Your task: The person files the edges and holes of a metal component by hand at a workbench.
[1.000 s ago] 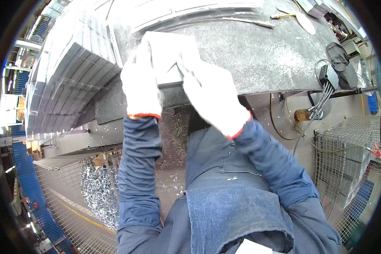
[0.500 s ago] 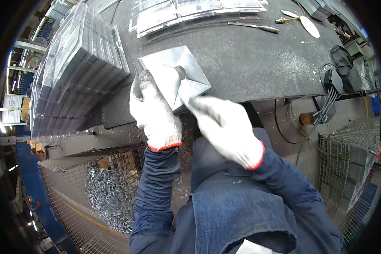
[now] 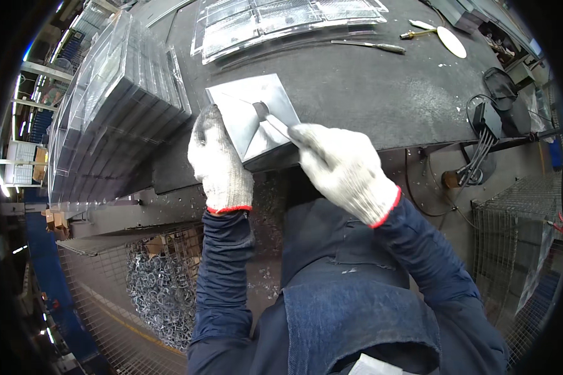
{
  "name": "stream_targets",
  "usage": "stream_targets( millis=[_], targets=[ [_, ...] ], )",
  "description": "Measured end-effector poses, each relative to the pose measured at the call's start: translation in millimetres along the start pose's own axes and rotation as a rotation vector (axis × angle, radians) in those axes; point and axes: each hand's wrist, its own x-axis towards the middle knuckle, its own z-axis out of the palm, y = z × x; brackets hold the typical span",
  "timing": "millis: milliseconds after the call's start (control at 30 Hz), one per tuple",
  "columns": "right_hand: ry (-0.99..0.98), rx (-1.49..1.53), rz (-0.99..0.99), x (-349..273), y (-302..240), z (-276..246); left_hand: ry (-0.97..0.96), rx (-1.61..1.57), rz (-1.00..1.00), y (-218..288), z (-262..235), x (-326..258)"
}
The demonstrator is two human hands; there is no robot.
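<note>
Your left hand [image 3: 220, 164], in a white glove, lies flat with fingers closed together on the left edge of a square metal plate [image 3: 251, 119], pinning it at the near edge of the dark workbench [image 3: 369, 94]. Your right hand [image 3: 343, 167] is curled tight around a thin tool [image 3: 270, 120] whose tip rests on the plate's middle. A tall stack of plates [image 3: 116, 106] stands just left.

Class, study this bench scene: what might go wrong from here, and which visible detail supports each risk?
1. The metal plate overhangs the workbench edge; it may tip.
2. The left hand lies beside the scraping tool held by the right hand; a slip may hit it.
</note>
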Motion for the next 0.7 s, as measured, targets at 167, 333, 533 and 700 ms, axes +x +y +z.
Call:
stream_targets(
  millis=[167, 333, 533, 700],
  targets=[
    [-0.087, -0.023, 0.004, 7.3, 5.3, 21.5, 0.054, 0.132, -0.065, 9.0, 8.3, -0.6],
    [-0.007, 0.110, 0.055, 4.7, 17.8, -34.8, -0.305, -0.007, -0.066, 5.1, -11.3, 29.9],
    [0.173, 0.453, 0.165, 63.9, 57.5, 15.8, -0.934, 0.492, -0.096, 45.0, 10.0, 70.3],
    [0.285, 0.329, 0.156, 51.4, 73.2, 64.2, -0.709, -0.049, -0.038, 4.5, -9.9, 88.1]
  ],
)
